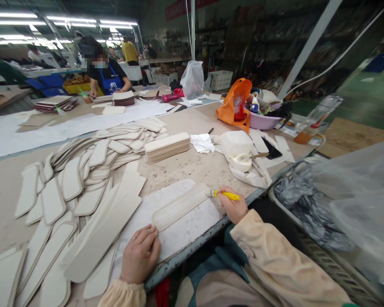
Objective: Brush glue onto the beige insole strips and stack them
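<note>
Far beyond the fingers [149, 238], up on the left, long white lights [17, 22] shine in rows. Straight past the fingers, it is dark, with shelves [211, 30] and a red banner [183, 9] up high. Right of the fingers, farther off, the floor [348, 91] is green.

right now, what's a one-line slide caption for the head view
Right hand holds a yellow-handled brush at one end of a pale strip; left hand rests by the other end.

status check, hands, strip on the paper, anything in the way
Right hand holding yellow brush, bristles at right end of pale strip. Left hand at its left end. Strip flat on white paper. Nothing visible blocking brush.
</note>
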A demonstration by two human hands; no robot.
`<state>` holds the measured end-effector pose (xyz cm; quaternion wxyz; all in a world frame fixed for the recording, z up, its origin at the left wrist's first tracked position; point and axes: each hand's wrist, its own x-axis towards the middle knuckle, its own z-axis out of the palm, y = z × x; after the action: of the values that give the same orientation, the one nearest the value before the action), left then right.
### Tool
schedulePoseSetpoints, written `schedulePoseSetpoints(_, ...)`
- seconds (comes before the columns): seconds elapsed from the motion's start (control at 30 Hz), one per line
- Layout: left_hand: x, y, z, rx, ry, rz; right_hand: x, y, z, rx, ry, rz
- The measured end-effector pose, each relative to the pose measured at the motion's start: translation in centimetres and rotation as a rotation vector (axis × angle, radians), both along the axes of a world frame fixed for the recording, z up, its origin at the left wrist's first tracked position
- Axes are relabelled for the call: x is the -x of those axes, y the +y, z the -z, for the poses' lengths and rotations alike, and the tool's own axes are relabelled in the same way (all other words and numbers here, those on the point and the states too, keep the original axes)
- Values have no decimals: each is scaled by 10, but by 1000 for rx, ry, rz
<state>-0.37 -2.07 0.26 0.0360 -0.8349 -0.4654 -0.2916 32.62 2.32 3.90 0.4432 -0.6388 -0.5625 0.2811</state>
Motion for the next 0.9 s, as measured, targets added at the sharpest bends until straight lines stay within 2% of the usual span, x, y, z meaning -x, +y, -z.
schedulePoseSetpoints(0.1, 2, 1, 2, 1, -10, 0, 9, -9, 0, -142, -284, -92)
schedulePoseSetpoints(0.17, 2, 2, 4, 1, -13, 0, 27, -16, 6, -187, -498, -224)
schedulePoseSetpoints(0.23, 1, 1, 4, 9, -16, -7, 49, -23, 12, -239, -605, -382)
schedulePoseSetpoints(0.27, 0, 0, 4, 22, -22, -14, 59, -27, 14, -285, -591, -462)
schedulePoseSetpoints(0.33, -5, -2, 1, 53, -35, -36, 72, -33, 16, -394, -430, -583)
schedulePoseSetpoints(0.4, -8, -5, -2, 74, -25, -66, 74, -35, 18, -470, -192, -614)
schedulePoseSetpoints(0.47, -9, -6, -5, 69, 16, -106, 64, -32, 20, -467, -30, -538)
schedulePoseSetpoints(0.57, 3, -6, -14, 15, 47, -213, 39, -23, 23, -355, 77, -355)
schedulePoseSetpoints(0.73, 49, 2, -33, -77, 222, -632, 14, -19, 19, -176, 209, -58)
schedulePoseSetpoints(0.8, 66, 5, -36, -42, 314, -739, 14, -20, 17, -152, 233, -17)
schedulePoseSetpoints(0.9, 79, 5, -34, 7, 363, -777, 15, -21, 16, -162, 249, -16)
